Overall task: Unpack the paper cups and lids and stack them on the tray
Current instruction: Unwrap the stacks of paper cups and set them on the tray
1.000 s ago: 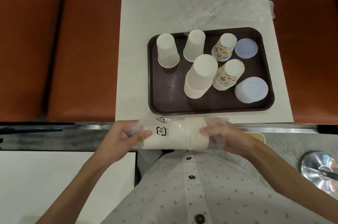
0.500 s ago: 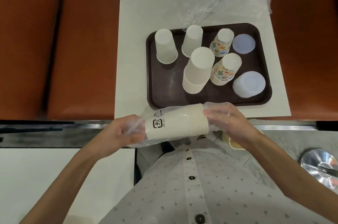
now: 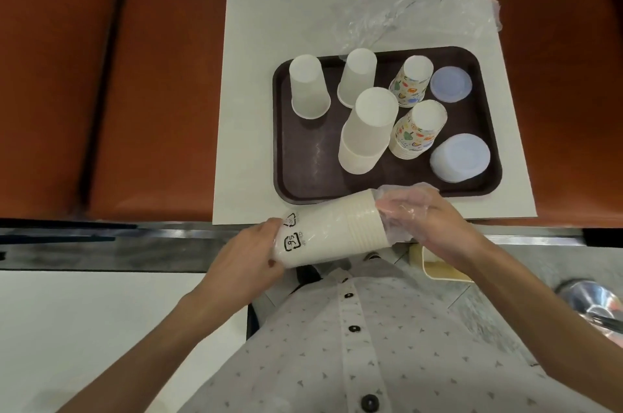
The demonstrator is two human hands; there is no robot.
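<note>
A stack of white paper cups (image 3: 332, 232) in a clear plastic sleeve lies sideways just in front of the dark brown tray (image 3: 293, 183). My left hand (image 3: 244, 256) grips the sleeve's closed end. My right hand (image 3: 428, 220) holds the crumpled plastic at the stack's rim end. On the tray stand upside-down white cup stacks (image 3: 308, 87) (image 3: 358, 80) (image 3: 369, 129), two patterned cup stacks (image 3: 411, 80) (image 3: 418, 129), and two piles of translucent lids (image 3: 451, 85) (image 3: 460, 158).
The tray sits on a white sheet (image 3: 249, 75) over a brown surface (image 3: 151, 75). An empty clear plastic bag (image 3: 421, 8) lies behind the tray. A metal edge (image 3: 135, 237) runs below; a shiny metal bowl (image 3: 593, 308) is at the far right.
Both hands have lifted the wrapped cup stack up and toward the tray's front edge, tilting its rim end upward. My right hand stays at the plastic over the open end.
</note>
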